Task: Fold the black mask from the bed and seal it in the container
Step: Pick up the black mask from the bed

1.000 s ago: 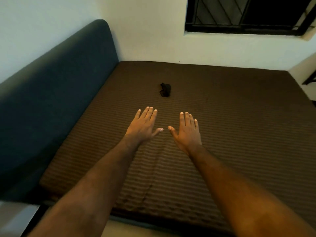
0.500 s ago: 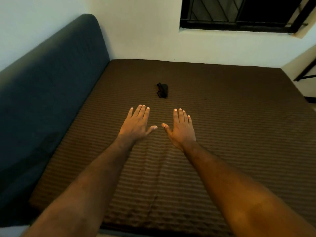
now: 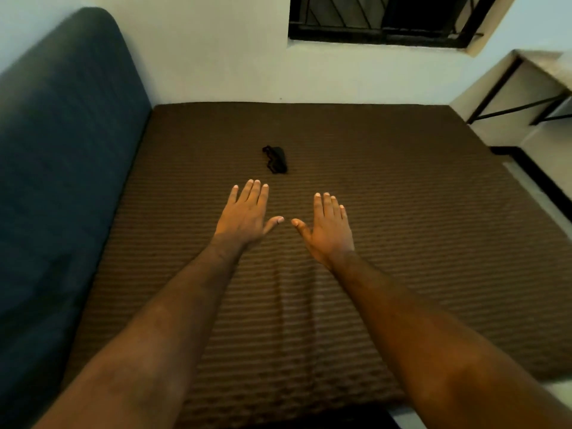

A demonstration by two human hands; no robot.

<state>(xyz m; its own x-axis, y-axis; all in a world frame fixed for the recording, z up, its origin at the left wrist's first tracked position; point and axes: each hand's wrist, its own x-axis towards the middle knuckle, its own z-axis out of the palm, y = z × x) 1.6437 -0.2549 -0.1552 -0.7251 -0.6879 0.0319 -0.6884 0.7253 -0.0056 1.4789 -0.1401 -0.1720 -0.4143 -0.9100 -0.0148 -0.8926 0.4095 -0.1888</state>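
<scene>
A small black mask (image 3: 275, 159) lies crumpled on the brown striped bed (image 3: 402, 212), toward the far middle. My left hand (image 3: 246, 216) hovers palm down just short of the mask, fingers stretched out and empty. Beside it, a little to the right, my right hand (image 3: 329, 229) is held flat the same way, holding nothing. Both thumbs point toward each other with a small gap between them. No container is in view.
A dark blue padded headboard (image 3: 62, 181) runs along the left side of the bed. A white wall with a barred window (image 3: 383, 20) stands behind. A black metal frame (image 3: 507, 97) and a ledge are at the right.
The view has shifted forward and to the right. Both hands stay flat and open and sit slightly nearer to the mask, the left one closest.
</scene>
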